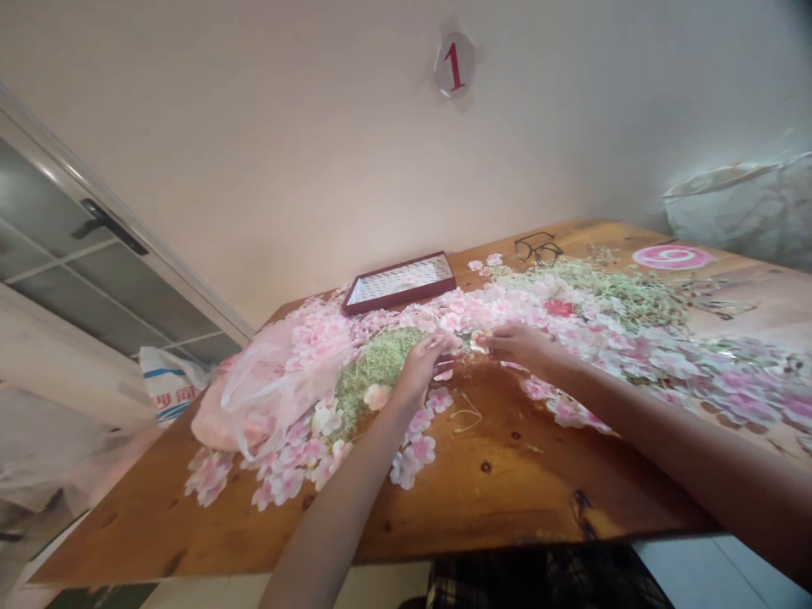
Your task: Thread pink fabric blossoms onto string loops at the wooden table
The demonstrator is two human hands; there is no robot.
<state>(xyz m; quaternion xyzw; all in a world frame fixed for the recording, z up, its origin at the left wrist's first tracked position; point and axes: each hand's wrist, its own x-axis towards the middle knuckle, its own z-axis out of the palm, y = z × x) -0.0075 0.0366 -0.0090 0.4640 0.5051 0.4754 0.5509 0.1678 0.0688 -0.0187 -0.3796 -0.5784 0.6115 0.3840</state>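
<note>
Forearms (666,436), pale flower (478,341) in R grip (525,348), L grip (426,359) nr.

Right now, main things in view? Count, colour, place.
table: 1, brown, below hands
blossoms: many, pink-white, across table
sprigs: two clumps, green, centre and right
box: 1, dark red, by wall
plastic bag: 1, translucent, table left
glasses: 1 pair, black, table back
disc: 1, pink, table right
number sign: 1, white-red, wall
door: 1, grey, left
printed bag: 1, white, off table left
sack: 1, whitish, far right
left hand: 1, table centre
right hand: 1, beside left
</note>
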